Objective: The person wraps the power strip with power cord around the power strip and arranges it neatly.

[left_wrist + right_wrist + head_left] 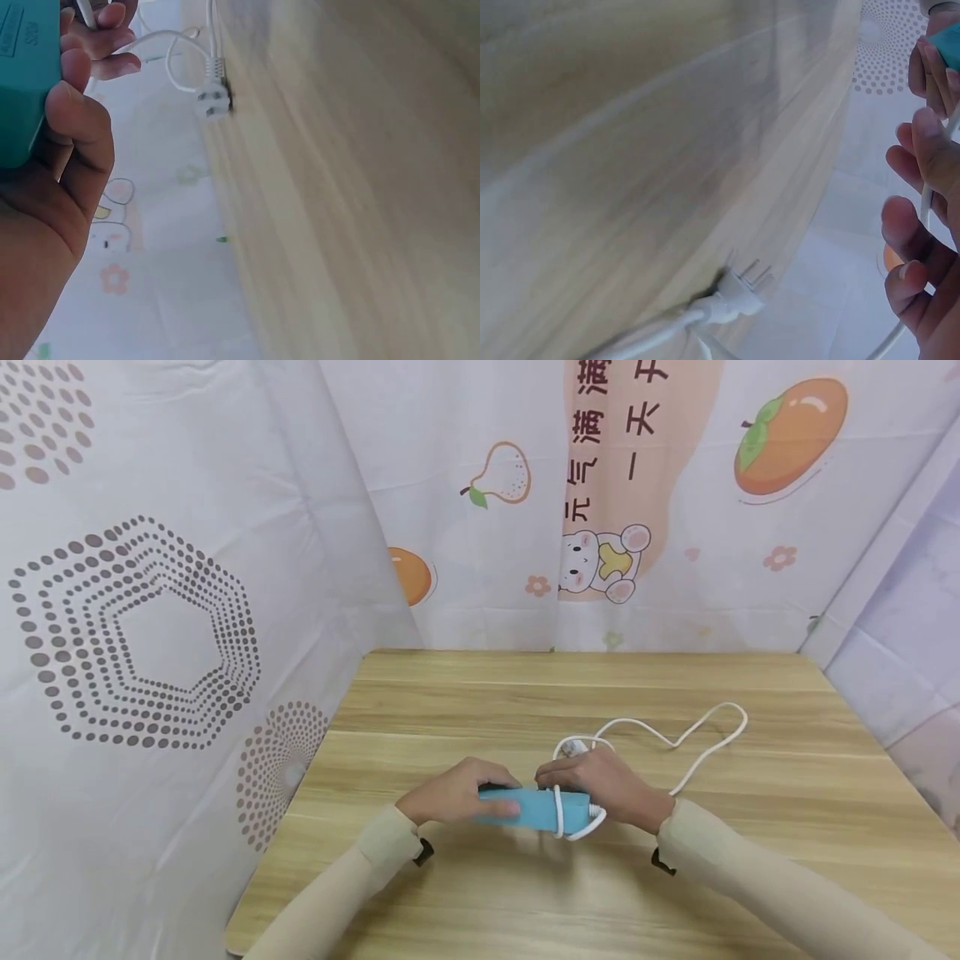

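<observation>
A light-blue power strip (536, 810) is held above the table in front of me. My left hand (452, 792) grips its left end, thumb on the near face and fingers behind. White cord (558, 814) comes out of the strip's right end and loops around its body there. My right hand (611, 783) is at that end, with the cord between its thumb and fingers (930, 146). The cord's three-pin plug (735, 294) lies on the table beyond the hands; the left wrist view shows the plug (214, 101) too.
The wood-grain table (420, 710) spreads under both hands. A slack stretch of cord (731, 739) bends across its right side. Printed white curtains (480, 568) stand along the back and the sides.
</observation>
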The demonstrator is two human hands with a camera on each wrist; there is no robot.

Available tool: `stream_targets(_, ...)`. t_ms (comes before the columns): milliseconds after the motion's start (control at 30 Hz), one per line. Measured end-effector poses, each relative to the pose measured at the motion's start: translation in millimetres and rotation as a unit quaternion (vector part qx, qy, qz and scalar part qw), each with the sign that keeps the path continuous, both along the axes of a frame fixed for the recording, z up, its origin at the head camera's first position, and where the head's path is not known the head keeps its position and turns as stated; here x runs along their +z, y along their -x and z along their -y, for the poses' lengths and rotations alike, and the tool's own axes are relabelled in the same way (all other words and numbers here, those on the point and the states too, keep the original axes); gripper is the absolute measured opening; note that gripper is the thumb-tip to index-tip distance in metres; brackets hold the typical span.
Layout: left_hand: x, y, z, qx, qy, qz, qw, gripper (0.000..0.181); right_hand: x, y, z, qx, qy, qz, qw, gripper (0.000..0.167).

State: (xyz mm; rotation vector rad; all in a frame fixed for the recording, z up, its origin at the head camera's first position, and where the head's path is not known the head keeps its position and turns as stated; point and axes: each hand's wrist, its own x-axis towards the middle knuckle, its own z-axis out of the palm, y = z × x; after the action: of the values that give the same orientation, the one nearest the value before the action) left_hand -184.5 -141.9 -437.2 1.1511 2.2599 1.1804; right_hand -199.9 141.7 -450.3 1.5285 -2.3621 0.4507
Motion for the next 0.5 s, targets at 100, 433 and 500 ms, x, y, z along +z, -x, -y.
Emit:
stream_targets(100,3.7,-0.2,-1.5,-0.012,0.012,-0.021,0.9996,0.029,0.6,2.8,1,0.01,0.002,-0.015,0.9998,0.032)
stream_targets(433,4.3,-4.1,-13.7,0.026,0.143,-0.195,0.97,0.05,2.7,6.6,4,-0.028,-0.044,-0.098,0.9938,0.016)
stream_targets(500,3.8,-6.3,-16.8,0.051,0.172,-0.232,0.956,0.055,4.6,5.4,4,-0.044,-0.055,-0.106,0.9919,0.021)
